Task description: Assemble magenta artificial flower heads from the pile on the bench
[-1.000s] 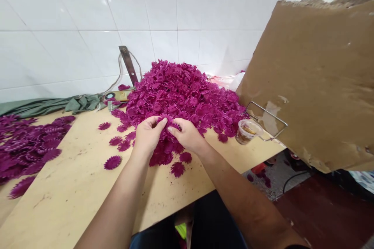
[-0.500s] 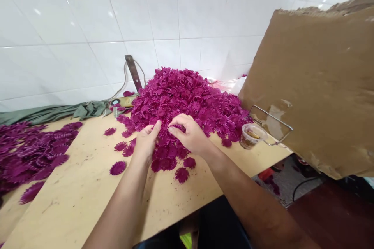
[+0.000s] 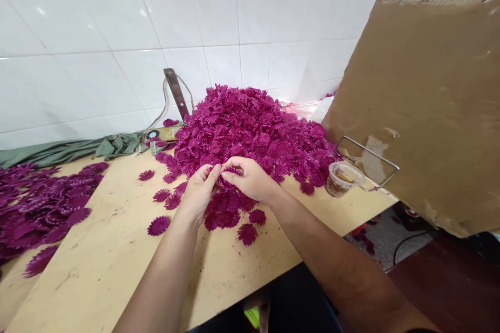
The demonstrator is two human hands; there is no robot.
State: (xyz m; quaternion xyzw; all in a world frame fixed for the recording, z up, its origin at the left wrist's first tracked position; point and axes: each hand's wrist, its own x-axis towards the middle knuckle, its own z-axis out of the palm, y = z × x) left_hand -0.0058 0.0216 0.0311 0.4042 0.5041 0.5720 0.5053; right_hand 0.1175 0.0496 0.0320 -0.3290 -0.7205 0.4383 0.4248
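Fingers of the left hand (image 3: 197, 192) and right hand (image 3: 250, 181) are drawn in narrow, tips nearly meeting in front of the heap of magenta flowers (image 3: 246, 125), though I cannot tell what they pinch. Bare board (image 3: 105, 255) opens leftward and down to the near edge; rightward, the plastic cup (image 3: 334, 187) and leaning cardboard (image 3: 433, 104) crowd the space.
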